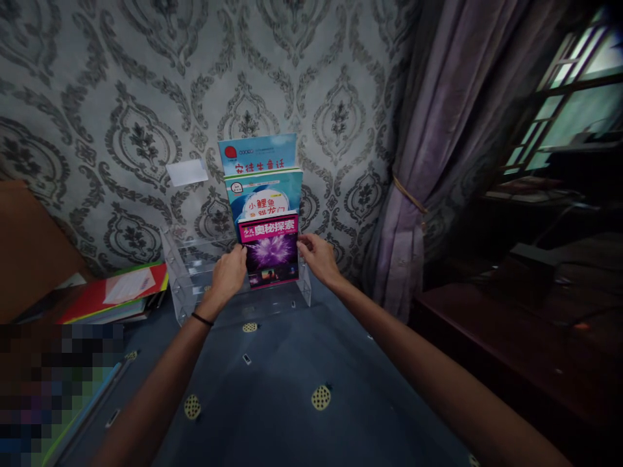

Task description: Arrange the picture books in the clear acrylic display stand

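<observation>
A purple and pink book (270,253) stands upright at the front of a clear tiered display rack (195,266). My left hand (230,269) is closed on its left edge, and my right hand (318,256) pinches its right edge. Behind it stands a blue book with a round white title patch (287,185). A taller light-blue book with red lettering (272,150) rises at the back. All three face me in the right half of the rack, each partly covering the one behind. A dark band circles my left wrist.
Red and yellow folders with papers (129,285) lie in a stack left of the rack, beside a brown box (36,253). A dark blue cloth with pineapple prints (272,415) covers the table. Patterned wall stands behind; a tied purple curtain (403,246) hangs to the right.
</observation>
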A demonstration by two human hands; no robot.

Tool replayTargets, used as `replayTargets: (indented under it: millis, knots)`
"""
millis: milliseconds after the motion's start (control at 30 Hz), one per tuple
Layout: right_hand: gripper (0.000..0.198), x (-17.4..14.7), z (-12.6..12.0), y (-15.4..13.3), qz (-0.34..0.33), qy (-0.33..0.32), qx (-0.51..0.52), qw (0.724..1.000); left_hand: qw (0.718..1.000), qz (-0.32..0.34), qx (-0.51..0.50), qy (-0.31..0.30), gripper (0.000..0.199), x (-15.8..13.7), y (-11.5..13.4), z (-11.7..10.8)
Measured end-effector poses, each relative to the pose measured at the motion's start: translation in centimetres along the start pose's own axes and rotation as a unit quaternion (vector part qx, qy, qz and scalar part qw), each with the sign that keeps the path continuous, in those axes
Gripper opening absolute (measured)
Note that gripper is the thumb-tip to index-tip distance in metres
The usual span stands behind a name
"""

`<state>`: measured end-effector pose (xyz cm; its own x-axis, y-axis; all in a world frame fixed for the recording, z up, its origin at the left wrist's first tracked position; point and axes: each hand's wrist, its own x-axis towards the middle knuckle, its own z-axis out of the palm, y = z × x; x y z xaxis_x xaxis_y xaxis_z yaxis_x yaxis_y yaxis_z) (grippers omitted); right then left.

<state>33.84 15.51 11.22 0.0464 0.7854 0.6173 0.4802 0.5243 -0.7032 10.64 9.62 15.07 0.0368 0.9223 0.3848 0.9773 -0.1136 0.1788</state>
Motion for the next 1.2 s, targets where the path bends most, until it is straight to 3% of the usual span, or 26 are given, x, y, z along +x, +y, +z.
replayTargets:
  millis: [800,1200]
  knots:
    - [0.028,-0.6,0.3,0.4,0.002,-0.009,0.029,1.000,0.998,-0.019,0.055,-0.020,0.036,-0.6,0.5,-0.4]
    - [0.025,-0.7,0.6,0.5,0.011,-0.025,0.008,1.000,1.000,-0.020,0.006,-0.011,0.033,-0.3,-0.4,0.3]
